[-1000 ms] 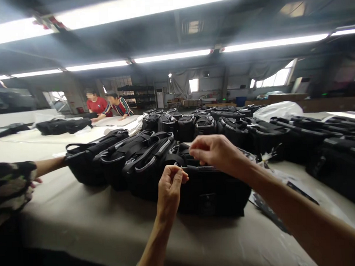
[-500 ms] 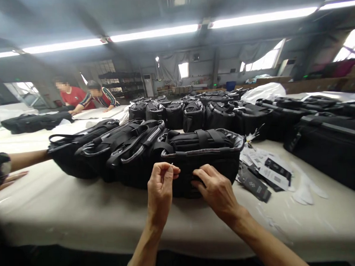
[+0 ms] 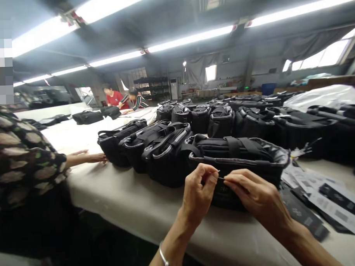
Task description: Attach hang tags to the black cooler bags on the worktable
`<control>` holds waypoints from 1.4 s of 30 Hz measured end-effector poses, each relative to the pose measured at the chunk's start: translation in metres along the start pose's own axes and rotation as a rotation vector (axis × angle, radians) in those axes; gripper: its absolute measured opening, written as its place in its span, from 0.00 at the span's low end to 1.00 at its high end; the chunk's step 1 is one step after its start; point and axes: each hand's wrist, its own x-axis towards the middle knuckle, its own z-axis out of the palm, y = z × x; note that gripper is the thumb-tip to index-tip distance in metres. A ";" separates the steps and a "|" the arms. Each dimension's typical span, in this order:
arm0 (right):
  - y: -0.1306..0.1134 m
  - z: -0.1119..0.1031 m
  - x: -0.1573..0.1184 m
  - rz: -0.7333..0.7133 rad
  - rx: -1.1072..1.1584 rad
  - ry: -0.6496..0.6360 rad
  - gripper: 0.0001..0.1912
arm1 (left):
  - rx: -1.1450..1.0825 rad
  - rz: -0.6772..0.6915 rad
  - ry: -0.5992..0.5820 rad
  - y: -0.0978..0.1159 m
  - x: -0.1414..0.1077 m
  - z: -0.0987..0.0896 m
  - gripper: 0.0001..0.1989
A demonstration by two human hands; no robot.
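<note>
1. Nearest, a silver bracelet (image 3: 162, 255) circles the wrist below the left hand (image 3: 200, 188). This hand is closed in a pinch on a tiny pale piece, its tip just showing.
2. Just right of it, the right hand (image 3: 258, 188) pinches a thin pale strand (image 3: 221, 178) that points towards the left fingertips. Whether strand and piece are one cannot be told.
3. Directly behind both hands, a black bag (image 3: 236, 160) with a grey-lined rim stands on the pale bench (image 3: 130, 193); the hands partly cover its front.
4. Right of the right hand, black and white tags (image 3: 328, 199) lie in a loose pile beside that bag.
5. Beyond the left hand, to its left, three more bags (image 3: 167, 160) stand side by side. Farther left, a co-worker's hand (image 3: 98, 158) is by the outermost one, below a flowered sleeve (image 3: 32, 157).
6. Past the hands, rows of black bags (image 3: 220, 121) stretch back, with white plastic (image 3: 324, 97) at right.
7. Far left, two people (image 3: 113, 98) lean over a pale surface near dark shelves (image 3: 152, 87).
</note>
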 end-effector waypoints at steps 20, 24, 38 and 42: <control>-0.018 -0.013 0.019 0.164 0.226 0.144 0.02 | -0.096 -0.034 -0.183 0.005 0.012 0.006 0.09; -0.016 -0.016 0.022 0.100 0.178 0.099 0.03 | -0.008 0.092 -0.159 0.001 0.013 0.004 0.09; -0.015 -0.016 0.037 0.039 0.202 -0.066 0.06 | 0.056 0.209 -0.088 -0.005 0.010 0.000 0.07; -0.016 -0.011 0.038 0.272 0.435 -0.020 0.08 | -0.096 0.041 -0.125 -0.007 0.008 -0.001 0.07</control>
